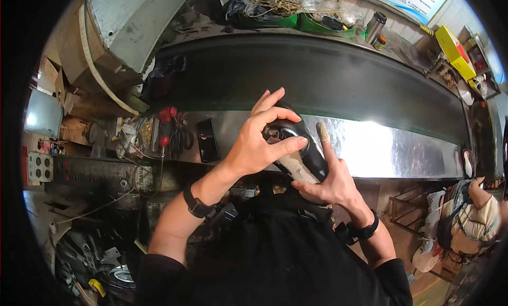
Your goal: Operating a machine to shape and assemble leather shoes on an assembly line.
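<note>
Black glossy piece (317, 159): one, between your two hands, over the metal strip's near edge.
Left hand (259, 142): half curled, thumb and index finger gripping its far end.
Right hand (339, 183): grasping its near end, index finger extended.
Metal strip (391, 147): one phone (207, 140), toward the left end.
Green bins (280, 22): two, beyond the belt's (317, 68) far edge.

We're in a workshop, factory-floor type: long dark belt (317, 75) along the far side of a steel worktop (386, 155), grey machine housing (140, 23) far left, red power tool (167, 115) on the left, cord-filled green bins (270, 22) at the far edge.
</note>
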